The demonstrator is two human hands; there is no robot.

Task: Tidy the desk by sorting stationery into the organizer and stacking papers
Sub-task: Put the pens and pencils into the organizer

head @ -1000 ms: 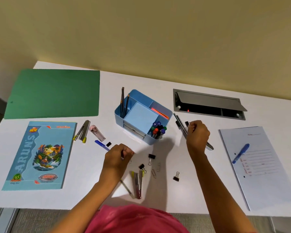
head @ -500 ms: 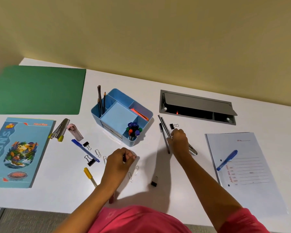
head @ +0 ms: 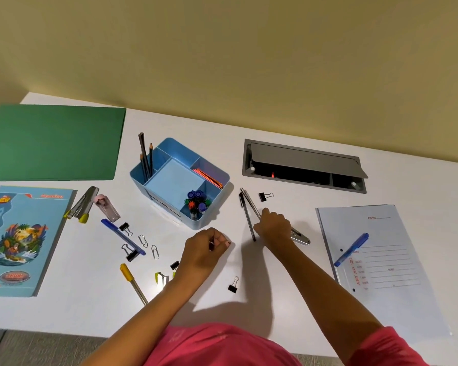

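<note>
The light blue organizer (head: 196, 223) stands mid-desk with pencils (head: 144, 157), markers (head: 196, 199) and orange strips in its compartments. My left hand (head: 205, 250) is in front of it, fingers curled round a small dark item that I cannot identify. My right hand (head: 274, 226) rests to the right, fingers curled over a silver pen (head: 300, 237), beside two black pens (head: 246, 212). Binder clips (head: 265, 196) (head: 233, 285), paper clips (head: 142, 240), a blue pen (head: 122, 236) and a yellow pen (head: 132, 282) lie loose.
A stapler (head: 82, 204) and a pink-capped case (head: 107, 208) lie left of the organizer. A notebook (head: 19, 239) and green folder (head: 53, 143) are far left. A white file sheet (head: 381, 273) carrying a blue pen (head: 352, 249) is on the right, behind it an open cable hatch (head: 304, 166).
My left hand has moved right, away from the clips, to the front of the organizer. My right hand has slid down the pens toward me. The view has shifted.
</note>
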